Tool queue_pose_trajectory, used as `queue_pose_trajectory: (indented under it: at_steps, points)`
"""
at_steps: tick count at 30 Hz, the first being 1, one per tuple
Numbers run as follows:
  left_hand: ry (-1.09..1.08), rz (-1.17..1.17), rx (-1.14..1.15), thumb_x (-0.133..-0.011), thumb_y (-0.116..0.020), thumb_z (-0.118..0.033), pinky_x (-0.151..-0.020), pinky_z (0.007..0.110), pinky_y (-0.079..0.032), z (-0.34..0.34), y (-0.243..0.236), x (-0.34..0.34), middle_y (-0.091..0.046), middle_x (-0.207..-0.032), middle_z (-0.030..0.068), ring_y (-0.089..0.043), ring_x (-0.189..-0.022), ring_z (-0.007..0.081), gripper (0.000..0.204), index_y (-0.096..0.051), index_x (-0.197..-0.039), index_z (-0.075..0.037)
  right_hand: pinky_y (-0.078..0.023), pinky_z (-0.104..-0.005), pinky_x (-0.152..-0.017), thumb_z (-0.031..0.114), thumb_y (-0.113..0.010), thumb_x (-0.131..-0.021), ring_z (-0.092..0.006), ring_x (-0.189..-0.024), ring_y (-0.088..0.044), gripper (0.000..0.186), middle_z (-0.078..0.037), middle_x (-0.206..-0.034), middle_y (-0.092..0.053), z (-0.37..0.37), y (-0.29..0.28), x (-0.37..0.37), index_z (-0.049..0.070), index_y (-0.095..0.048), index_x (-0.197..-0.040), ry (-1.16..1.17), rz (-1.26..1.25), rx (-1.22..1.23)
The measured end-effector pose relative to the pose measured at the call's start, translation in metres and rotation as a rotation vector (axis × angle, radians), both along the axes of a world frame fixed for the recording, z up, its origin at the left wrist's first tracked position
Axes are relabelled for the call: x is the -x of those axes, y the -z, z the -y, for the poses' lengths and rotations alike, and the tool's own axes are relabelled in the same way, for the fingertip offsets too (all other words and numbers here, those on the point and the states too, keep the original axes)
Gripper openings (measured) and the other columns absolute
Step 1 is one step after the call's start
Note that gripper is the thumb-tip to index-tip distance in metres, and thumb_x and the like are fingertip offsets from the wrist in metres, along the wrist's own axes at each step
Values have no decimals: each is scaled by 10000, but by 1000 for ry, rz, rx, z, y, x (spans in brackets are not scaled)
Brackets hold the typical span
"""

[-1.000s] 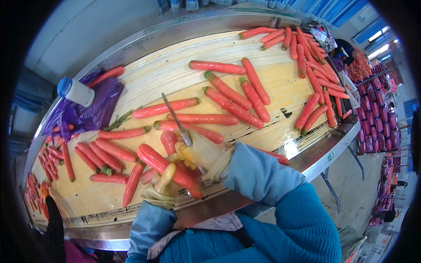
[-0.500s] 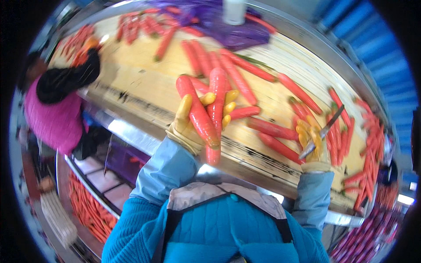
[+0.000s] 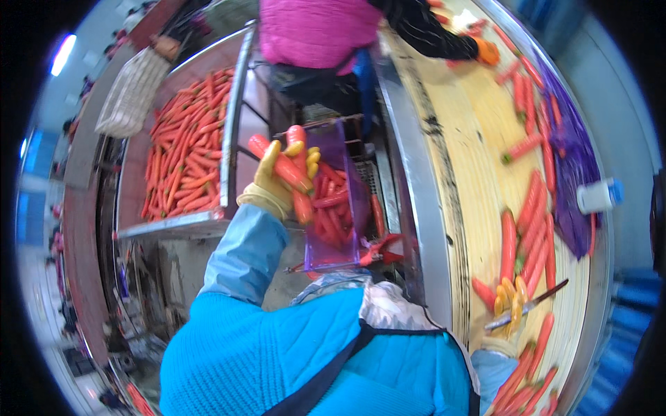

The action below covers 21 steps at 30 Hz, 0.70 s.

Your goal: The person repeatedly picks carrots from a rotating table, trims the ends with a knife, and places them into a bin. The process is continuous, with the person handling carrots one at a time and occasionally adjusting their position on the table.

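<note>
My left hand, in a yellow glove, grips two carrots side by side between thumb and fingers. It hovers beside a purple-lined container with several carrots inside. On the right, my gloved right hand is closed around a knife whose blade points away to the right. That hand is over the wooden table, close to a cluster of carrots. Part of the knife's handle is covered by the fingers.
A metal bin heaped with carrots stands at the left. Ahead works a person in a pink vest, with an orange-gloved hand over the table. Purple plastic and a white bottle lie along the table's far side.
My view and body have turned left. My left hand has carried the carrots from above the table to beside the purple-lined container. The right hand still holds the knife.
</note>
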State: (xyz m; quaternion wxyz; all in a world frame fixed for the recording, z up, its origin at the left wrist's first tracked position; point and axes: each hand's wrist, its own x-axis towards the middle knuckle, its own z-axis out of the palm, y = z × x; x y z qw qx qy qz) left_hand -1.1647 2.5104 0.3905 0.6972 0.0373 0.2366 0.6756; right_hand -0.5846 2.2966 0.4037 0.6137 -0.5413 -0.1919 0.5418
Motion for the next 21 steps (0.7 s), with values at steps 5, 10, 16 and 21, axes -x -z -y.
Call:
queue_pose_trajectory:
  at_steps: [5, 10, 16, 21]
  points:
    - [-514, -205, 134, -878, -729, -553, -868, 579, -552, -21, -37, 220, -689, -1044, 148, -672, -894, 392, 539, -660, -1095, -65, -626, -412, -770, 428, -646, -961, -256, -1219, -581, 657, -172, -1465, -522, -34, -37, 42, 174, -426, -1526, -28, 106, 266]
    - [-635, -697, 399, -918, -655, -530, -971, 557, -515, -63, -101, 309, -657, -1232, 153, -618, -1126, 348, 603, -628, -1298, -62, -641, -347, -712, 332, -699, -952, -202, -1013, -692, 668, -183, -1366, -605, -67, -33, 54, 110, -432, -1522, -52, -18, 196]
    - [148, -594, 19, -858, -804, -379, -947, 385, -570, -54, 73, 150, -707, -1146, 206, -681, -1071, 322, 540, -655, -1145, 54, -568, -318, -714, 267, -665, -990, -242, -914, -701, 686, -234, -1198, -647, -91, 9, 50, 101, -340, -1571, -288, -109, 129]
    - [694, -778, 154, -977, -539, -325, -1141, 424, -359, -83, 184, 118, -662, -1196, 109, -591, -1210, 247, 310, -634, -1187, -117, -521, -287, -657, 243, -641, -1014, -175, -828, -659, 650, -138, -1126, -666, -67, 0, 42, 124, -336, -1575, -507, 369, 533]
